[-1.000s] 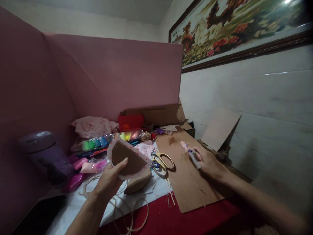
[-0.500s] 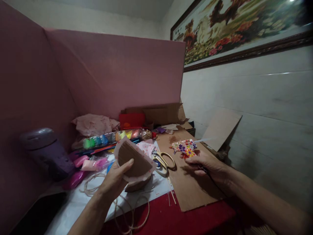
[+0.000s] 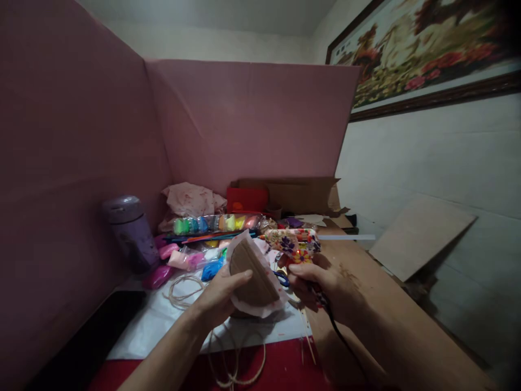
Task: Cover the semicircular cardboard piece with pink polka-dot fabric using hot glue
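My left hand (image 3: 220, 298) grips a half-round piece of cardboard (image 3: 254, 279), thumb on its brown face. Pale fabric with small dots sticks out around the cardboard's edge. In my right hand (image 3: 325, 282) is a flower-patterned hot glue gun (image 3: 288, 241), fingers wrapped round its handle. Its nozzle points left, just above and beside the cardboard's top edge. A translucent glue stick (image 3: 345, 237) juts out of the back, and a black cord (image 3: 345, 342) hangs from the handle. Behind the cardboard, a blue handle (image 3: 282, 278) shows in part; the gold scissors are mostly hidden.
Jute twine (image 3: 183, 290) lies coiled on white paper (image 3: 142, 331) over a red cloth. Bags of coloured clay (image 3: 215, 222) and a purple tumbler (image 3: 130, 233) stand left. A cardboard sheet (image 3: 342, 271) lies right, and pink panels (image 3: 252, 119) rise behind.
My right hand has brought the glue gun left, close to the cardboard piece. The left hand has tilted the piece more upright. The view has turned left.
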A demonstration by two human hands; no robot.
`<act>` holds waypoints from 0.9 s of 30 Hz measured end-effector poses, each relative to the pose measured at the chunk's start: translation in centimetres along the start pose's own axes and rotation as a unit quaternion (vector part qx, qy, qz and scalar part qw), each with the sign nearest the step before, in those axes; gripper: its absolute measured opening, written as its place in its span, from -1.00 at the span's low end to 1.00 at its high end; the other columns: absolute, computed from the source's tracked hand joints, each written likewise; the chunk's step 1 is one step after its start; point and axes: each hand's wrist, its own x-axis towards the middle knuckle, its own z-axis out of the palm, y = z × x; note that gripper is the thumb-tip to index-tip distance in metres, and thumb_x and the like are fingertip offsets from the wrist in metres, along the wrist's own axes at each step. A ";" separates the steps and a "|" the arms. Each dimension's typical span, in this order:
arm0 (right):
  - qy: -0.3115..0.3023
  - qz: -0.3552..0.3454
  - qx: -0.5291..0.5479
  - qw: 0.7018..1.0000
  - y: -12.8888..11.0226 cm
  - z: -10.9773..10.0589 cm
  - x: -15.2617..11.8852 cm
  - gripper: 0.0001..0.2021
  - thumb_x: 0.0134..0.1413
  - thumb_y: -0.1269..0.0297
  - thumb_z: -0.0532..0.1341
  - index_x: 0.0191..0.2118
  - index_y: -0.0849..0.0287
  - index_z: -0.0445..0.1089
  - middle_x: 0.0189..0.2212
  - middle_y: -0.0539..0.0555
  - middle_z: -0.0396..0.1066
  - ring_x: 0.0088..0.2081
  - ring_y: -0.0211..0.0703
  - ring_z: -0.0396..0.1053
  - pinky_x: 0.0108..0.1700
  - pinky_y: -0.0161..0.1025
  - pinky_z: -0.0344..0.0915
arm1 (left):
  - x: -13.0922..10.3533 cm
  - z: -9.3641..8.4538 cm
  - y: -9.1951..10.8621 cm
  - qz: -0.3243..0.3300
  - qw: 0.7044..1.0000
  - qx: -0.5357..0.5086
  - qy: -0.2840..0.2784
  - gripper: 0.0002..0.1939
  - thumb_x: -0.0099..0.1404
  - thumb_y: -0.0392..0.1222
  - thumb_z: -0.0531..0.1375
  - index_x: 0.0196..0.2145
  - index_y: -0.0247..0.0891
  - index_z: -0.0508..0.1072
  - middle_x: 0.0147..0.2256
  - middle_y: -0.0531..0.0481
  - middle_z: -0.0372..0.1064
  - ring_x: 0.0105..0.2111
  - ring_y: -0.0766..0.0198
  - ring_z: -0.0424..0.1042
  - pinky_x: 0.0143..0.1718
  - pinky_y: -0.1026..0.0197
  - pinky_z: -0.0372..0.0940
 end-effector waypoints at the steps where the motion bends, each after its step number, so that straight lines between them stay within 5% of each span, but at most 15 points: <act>1: 0.019 -0.004 -0.024 1.000 0.2 0.2 0.5 -0.62 0.04 0.13 0.11 -0.69 0.21 0.17 -0.80 -0.12 0.06 -0.77 -0.42 -0.02 -0.74 -0.41 -0.07 | 0.0 0.0 0.0 -0.002 1.000 0.006 0.003 -0.62 0.05 -0.31 0.25 -0.12 -0.36 0.39 -0.26 -0.20 0.47 -0.29 0.08 0.45 -0.20 0.04 0.30; 12: 0.096 -0.009 -0.147 0.984 3.3 0.3 -0.5 -0.62 0.06 0.02 0.11 -0.57 0.24 0.27 -0.72 -0.10 0.08 -0.66 -0.38 0.03 -0.64 -0.39 -0.03 | -0.2 0.6 -0.4 0.009 0.999 0.053 0.003 -0.70 0.09 -0.29 0.24 -0.17 -0.31 0.45 -0.29 -0.14 0.50 -0.31 0.19 0.45 -0.25 0.18 0.30; 27: 0.123 -0.057 -0.162 0.977 2.2 1.5 -1.3 -0.68 0.06 0.13 0.14 -0.14 0.21 0.41 -0.46 0.05 0.44 -0.36 -0.10 0.37 -0.34 -0.23 0.33 | -0.6 0.9 -0.7 0.021 0.997 0.054 -0.059 -0.69 0.13 -0.29 0.21 -0.12 -0.25 0.45 -0.26 -0.11 0.48 -0.29 0.20 0.42 -0.12 0.07 0.25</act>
